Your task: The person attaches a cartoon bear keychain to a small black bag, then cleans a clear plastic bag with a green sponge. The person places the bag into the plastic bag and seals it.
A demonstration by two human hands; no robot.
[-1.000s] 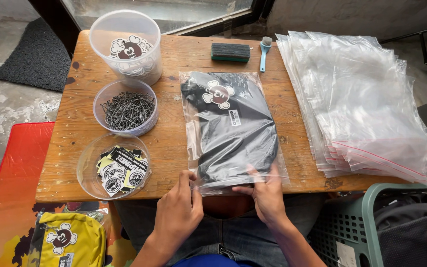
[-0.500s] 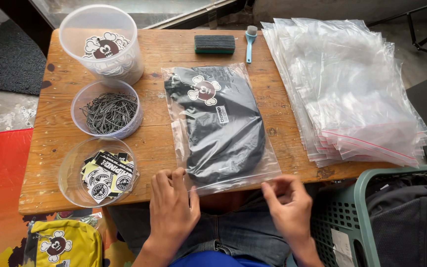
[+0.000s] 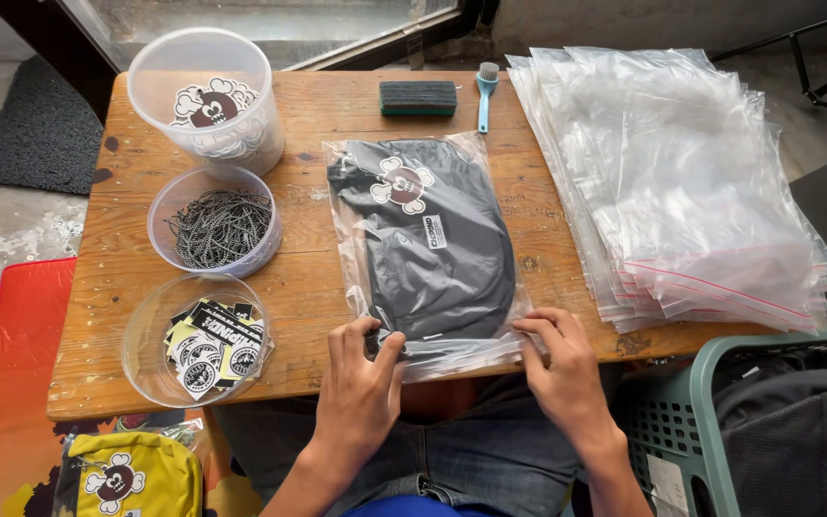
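Observation:
A clear zip bag [image 3: 425, 251] with a dark grey pouch inside, marked by a cartoon patch, lies in the middle of the wooden table [image 3: 318, 268]. My left hand [image 3: 361, 388] pinches the bag's near edge at its left end. My right hand [image 3: 562, 369] pinches the same edge at its right end. Both hands sit at the table's front edge, above my lap.
A thick stack of empty clear zip bags [image 3: 681, 182] fills the table's right side. On the left stand three clear tubs: patches [image 3: 208, 96], ball chains [image 3: 217, 222], stickers [image 3: 198, 340]. A dark block [image 3: 418, 97] and a blue brush [image 3: 483, 94] lie at the back. A green basket [image 3: 768, 421] stands at right, a yellow pouch [image 3: 131, 479] at lower left.
My hands have slid apart along the bag's near edge, the right hand moving to the right end. The camera view has shifted slightly.

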